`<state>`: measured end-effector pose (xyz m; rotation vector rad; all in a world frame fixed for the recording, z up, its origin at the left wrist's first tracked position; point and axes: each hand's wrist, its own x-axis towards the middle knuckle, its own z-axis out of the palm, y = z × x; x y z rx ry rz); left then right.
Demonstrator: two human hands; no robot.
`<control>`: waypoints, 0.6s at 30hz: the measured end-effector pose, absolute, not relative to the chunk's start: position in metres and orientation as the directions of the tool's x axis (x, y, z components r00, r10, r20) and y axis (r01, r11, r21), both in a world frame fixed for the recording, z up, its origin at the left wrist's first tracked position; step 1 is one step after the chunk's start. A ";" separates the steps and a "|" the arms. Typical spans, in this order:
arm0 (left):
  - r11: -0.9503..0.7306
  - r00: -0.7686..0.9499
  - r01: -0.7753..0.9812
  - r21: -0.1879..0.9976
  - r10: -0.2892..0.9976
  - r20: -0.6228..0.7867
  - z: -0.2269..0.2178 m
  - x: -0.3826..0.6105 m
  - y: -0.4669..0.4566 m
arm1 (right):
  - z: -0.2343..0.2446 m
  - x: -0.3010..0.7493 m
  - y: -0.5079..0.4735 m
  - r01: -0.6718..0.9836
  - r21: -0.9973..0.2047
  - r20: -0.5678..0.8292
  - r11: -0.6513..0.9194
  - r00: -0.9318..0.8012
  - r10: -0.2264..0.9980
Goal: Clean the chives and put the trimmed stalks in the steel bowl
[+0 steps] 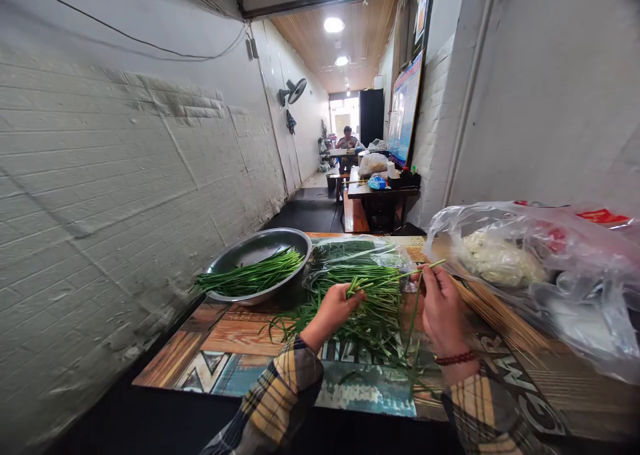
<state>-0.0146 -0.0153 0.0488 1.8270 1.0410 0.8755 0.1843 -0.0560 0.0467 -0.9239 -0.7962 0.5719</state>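
My left hand (336, 306) is closed round a small bunch of green chive stalks (361, 283), held over a loose pile of chives (373, 318) on the table. Beside it, my right hand (440, 305) pinches a thin stalk or skewer (425, 269) that crosses toward the bunch. Both sleeves are plaid, and a red bead bracelet (455, 358) circles the right wrist. A metal bowl (240, 255) at the left holds more sorted chives (253, 278).
A bundle of bamboo skewers (500, 318) lies right of my hand, under clear plastic bags (540, 268) with white food inside. A brick wall (115, 195) runs close along the left. Far down the room a person sits at tables with benches (355, 211).
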 end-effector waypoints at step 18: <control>-0.471 -0.024 0.398 0.787 0.853 0.522 0.055 -0.032 -0.021 | 0.037 0.181 -0.065 -0.229 -0.861 0.268 0.454 0.556 0.787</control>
